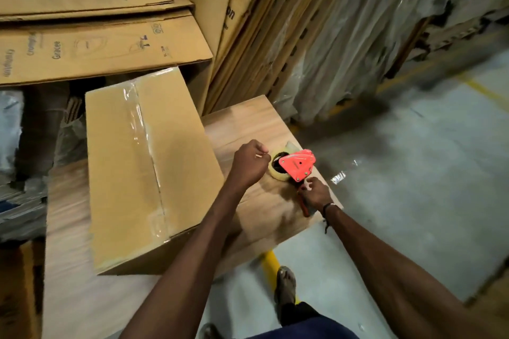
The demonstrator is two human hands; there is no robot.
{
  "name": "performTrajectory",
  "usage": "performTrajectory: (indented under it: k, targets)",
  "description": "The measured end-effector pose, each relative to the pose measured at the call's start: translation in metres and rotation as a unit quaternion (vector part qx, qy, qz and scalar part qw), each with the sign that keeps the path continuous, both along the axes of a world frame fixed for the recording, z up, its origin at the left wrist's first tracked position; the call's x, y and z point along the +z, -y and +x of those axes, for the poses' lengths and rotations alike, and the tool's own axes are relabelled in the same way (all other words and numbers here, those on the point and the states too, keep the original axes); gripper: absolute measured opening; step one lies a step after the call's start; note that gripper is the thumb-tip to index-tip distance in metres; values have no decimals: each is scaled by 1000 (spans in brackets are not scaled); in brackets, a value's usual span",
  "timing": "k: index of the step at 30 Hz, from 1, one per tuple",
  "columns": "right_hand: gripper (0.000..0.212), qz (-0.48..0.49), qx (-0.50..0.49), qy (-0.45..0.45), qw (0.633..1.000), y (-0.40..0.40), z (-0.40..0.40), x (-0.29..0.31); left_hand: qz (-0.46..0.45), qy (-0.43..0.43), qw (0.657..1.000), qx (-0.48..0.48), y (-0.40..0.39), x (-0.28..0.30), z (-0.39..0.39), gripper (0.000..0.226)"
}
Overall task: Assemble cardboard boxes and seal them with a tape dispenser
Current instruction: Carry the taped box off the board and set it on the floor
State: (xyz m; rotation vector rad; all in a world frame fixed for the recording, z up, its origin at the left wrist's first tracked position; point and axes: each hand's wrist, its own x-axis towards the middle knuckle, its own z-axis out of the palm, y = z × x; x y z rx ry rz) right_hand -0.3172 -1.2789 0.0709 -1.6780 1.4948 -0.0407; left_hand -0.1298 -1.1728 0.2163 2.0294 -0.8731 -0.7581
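Note:
A closed cardboard box lies on the wooden table, its top seam covered by clear tape. To its right, near the table's right edge, sits a red tape dispenser with a roll of clear tape. My right hand grips the dispenser's handle at its near end. My left hand is curled into a fist just left of the tape roll, beside the box's right side; whether it pinches a tape end is too small to tell.
Flattened cardboard sheets are stacked behind the box, and more lean upright at the back. Plastic-wrapped stacks stand at the right. Grey concrete floor with a yellow line lies right of the table. My sandalled foot is below.

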Motion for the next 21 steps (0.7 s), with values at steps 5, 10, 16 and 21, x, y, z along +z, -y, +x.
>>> performTrajectory:
  k: [5, 10, 16, 21]
  targets:
    - [60, 57, 68, -71, 994, 12, 19, -38, 46, 2, 998, 34, 14, -25, 0, 9]
    - [54, 102, 19, -104, 989, 25, 43, -50, 80, -1, 995, 66, 12, -44, 6, 8]
    - [70, 47, -17, -96, 994, 35, 56, -11, 126, 3, 990, 55, 8, -54, 7, 12]
    - [70, 42, 64, -22, 997, 69, 45, 38, 139, -25, 989, 32, 12, -55, -1, 22]
